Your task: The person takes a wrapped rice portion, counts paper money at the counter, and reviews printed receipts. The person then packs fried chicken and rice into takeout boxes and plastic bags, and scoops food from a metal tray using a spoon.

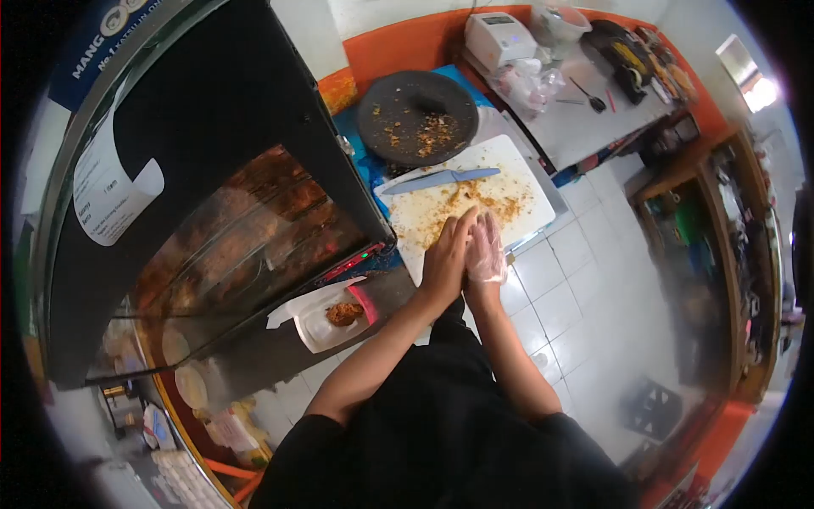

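- Step, as judged: left hand (pixel 443 265) is working at the clear plastic glove (pixel 489 270) on the right hand (pixel 485 246), likely fitting or adjusting it.
- Grip: both hands are meeting over the near side of the cutting board (pixel 412 214); left fingers are touching the gloved hand. Cannot tell whether they are pinching the film; right finger spread is also unclear, partly covered.
- Things: knife (pixel 437 180) is lying flat across the board's far side, out of both hands; brown crumbs (pixel 504 207) are spreading around and below it, close ahead of the fingertips.
- Mortar (pixel 380 127) is sitting just beyond the board, holding more crumbs.
- Next move, judged: parting the hands is calling for a light release, with no snagging or tearing of the film; reaching forward is calling for care around the blade.
- Left edge: black display cabinet (pixel 246 81) is crowding the board, its near corner standing close to the left hand, so leftward swing is looking tight.
- Lower left: open box (pixel 313 340) with a browned food piece (pixel 344 315) is sitting near the left forearm; low elbow could be catching its rim.
- Right edge: board is ending near the tiled floor (pixel 585 284), so sideways room is looking better there, but crumbs could be dropping off.
- Far right: bench (pixel 570 144) is carrying a white boxy device (pixel 500 42) and plastic bags (pixel 527 85), well apart from the hands.
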Action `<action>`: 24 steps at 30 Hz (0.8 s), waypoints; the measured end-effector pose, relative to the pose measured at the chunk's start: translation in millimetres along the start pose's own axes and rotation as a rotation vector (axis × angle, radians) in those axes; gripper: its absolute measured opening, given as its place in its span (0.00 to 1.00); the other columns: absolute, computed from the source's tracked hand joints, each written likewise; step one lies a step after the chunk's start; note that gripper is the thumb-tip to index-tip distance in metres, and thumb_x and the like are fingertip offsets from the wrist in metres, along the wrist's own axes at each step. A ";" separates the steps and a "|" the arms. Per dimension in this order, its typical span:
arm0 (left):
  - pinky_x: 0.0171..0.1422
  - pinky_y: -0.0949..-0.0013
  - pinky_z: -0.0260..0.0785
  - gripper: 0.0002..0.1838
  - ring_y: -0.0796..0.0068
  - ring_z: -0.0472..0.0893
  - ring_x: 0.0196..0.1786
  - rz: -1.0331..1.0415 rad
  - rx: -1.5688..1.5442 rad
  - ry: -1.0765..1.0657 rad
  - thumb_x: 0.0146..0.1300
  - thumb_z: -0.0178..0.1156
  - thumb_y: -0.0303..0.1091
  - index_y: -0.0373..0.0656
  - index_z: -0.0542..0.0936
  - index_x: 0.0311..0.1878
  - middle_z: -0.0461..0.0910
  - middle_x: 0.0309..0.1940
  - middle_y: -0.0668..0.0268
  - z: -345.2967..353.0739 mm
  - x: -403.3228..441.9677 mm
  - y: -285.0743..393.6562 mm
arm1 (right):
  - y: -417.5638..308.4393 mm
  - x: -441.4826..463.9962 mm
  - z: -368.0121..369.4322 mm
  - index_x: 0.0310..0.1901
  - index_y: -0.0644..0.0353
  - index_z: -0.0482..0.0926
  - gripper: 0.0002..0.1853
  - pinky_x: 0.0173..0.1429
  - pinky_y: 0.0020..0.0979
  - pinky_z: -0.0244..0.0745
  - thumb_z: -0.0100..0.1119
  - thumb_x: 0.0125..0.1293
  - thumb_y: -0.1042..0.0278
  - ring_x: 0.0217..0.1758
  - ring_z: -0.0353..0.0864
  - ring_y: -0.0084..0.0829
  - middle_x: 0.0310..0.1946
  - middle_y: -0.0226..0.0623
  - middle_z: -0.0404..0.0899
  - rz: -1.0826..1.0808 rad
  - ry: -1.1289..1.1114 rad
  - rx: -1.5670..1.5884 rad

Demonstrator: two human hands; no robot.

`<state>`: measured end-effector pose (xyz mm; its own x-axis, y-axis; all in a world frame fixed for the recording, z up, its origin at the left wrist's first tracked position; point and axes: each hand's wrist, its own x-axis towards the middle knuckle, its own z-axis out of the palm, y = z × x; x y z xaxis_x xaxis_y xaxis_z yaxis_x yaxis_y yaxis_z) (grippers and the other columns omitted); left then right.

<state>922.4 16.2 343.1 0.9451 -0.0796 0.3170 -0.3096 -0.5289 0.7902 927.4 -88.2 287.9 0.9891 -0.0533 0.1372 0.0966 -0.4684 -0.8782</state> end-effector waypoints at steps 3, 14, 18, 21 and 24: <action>0.47 0.57 0.74 0.27 0.54 0.81 0.45 -0.133 -0.167 0.146 0.63 0.66 0.27 0.40 0.74 0.66 0.79 0.40 0.55 26.5 22.7 -19.8 | -42.2 -14.6 -29.2 0.81 0.68 0.56 0.31 0.81 0.39 0.60 0.49 0.83 0.66 0.80 0.66 0.41 0.78 0.52 0.65 0.278 -0.117 0.451; 0.59 0.65 0.76 0.31 0.68 0.82 0.57 -0.354 -0.186 0.228 0.64 0.69 0.25 0.40 0.71 0.70 0.80 0.57 0.57 -16.2 -39.0 -52.6 | 62.0 104.3 8.1 0.68 0.63 0.71 0.31 0.62 0.46 0.77 0.67 0.62 0.76 0.64 0.79 0.57 0.60 0.59 0.78 -0.042 -0.749 -0.056; 0.66 0.55 0.73 0.24 0.53 0.81 0.58 -0.595 0.415 0.741 0.70 0.67 0.35 0.34 0.76 0.64 0.80 0.54 0.51 -87.4 -198.4 -107.9 | 11.1 157.0 105.1 0.58 0.69 0.78 0.21 0.55 0.47 0.79 0.66 0.64 0.73 0.52 0.84 0.60 0.49 0.60 0.83 -0.754 -0.303 -0.044; 0.74 0.51 0.68 0.32 0.42 0.76 0.68 -1.055 0.589 0.744 0.76 0.61 0.48 0.31 0.70 0.70 0.77 0.64 0.43 -126.8 -302.4 -178.5 | -27.7 141.9 80.5 0.54 0.69 0.80 0.18 0.53 0.45 0.80 0.68 0.64 0.71 0.45 0.86 0.55 0.45 0.56 0.84 -0.645 -0.369 -0.219; 0.74 0.50 0.67 0.30 0.41 0.75 0.69 -1.144 0.370 0.518 0.77 0.58 0.48 0.32 0.71 0.69 0.77 0.64 0.41 -142.8 -311.5 -195.5 | -63.5 106.1 26.0 0.51 0.68 0.83 0.15 0.50 0.38 0.81 0.69 0.65 0.70 0.43 0.88 0.40 0.43 0.51 0.87 -0.279 -0.954 0.079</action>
<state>673.5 265.0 164.8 0.4764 0.8552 -0.2042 0.7620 -0.2857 0.5812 1029.1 -41.2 346.3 0.6022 0.7966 -0.0518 0.3116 -0.2943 -0.9035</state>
